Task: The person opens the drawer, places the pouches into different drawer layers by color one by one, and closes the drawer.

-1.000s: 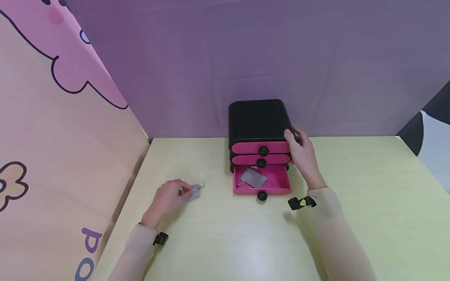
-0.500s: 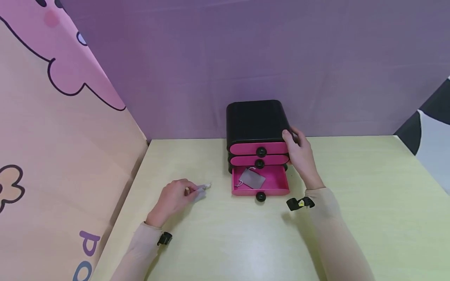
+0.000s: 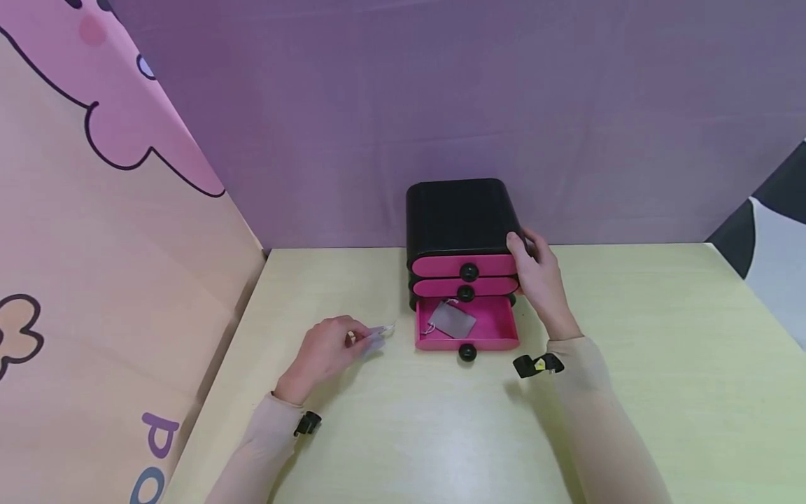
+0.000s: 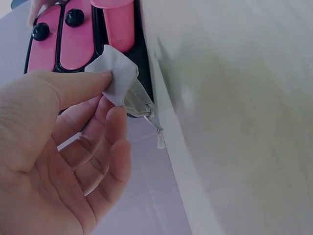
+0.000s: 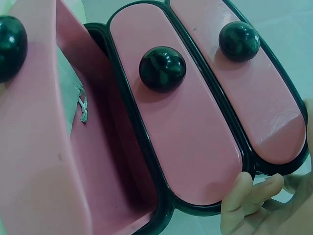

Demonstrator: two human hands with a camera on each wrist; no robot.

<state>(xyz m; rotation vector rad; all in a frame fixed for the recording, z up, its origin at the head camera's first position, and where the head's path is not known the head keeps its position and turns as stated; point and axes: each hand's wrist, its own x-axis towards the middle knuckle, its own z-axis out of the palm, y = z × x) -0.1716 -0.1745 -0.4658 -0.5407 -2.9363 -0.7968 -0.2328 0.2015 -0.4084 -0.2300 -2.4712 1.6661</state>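
Observation:
Between thumb and forefinger, my left hand (image 3: 327, 353) pinches a small grey drawstring pouch (image 4: 120, 76) by one end. Its cord end points toward the drawers, and the other left fingers are loosely bent. Further right stands a black drawer cabinet (image 3: 462, 213) with pink drawers. Its bottom drawer (image 3: 500, 325) is pulled out, and a second grey pouch (image 3: 453, 320) lies inside. My right hand (image 3: 544, 287) grips the cabinet's right side, thumb near the top front edge. In the right wrist view, bent fingers (image 5: 237, 198) touch the cabinet's edge; part of that hand is out of frame.
The two upper drawers, including the top one (image 3: 441, 265), are closed and have round black knobs. A pale wooden table (image 3: 403, 434) lies under everything. Purple cloth (image 3: 378, 126) hangs behind it, and a printed panel (image 3: 113, 266) borders the left.
My left hand has moved right and slightly away from me with the pouch, nearer the open drawer. The right hand has stayed on the cabinet.

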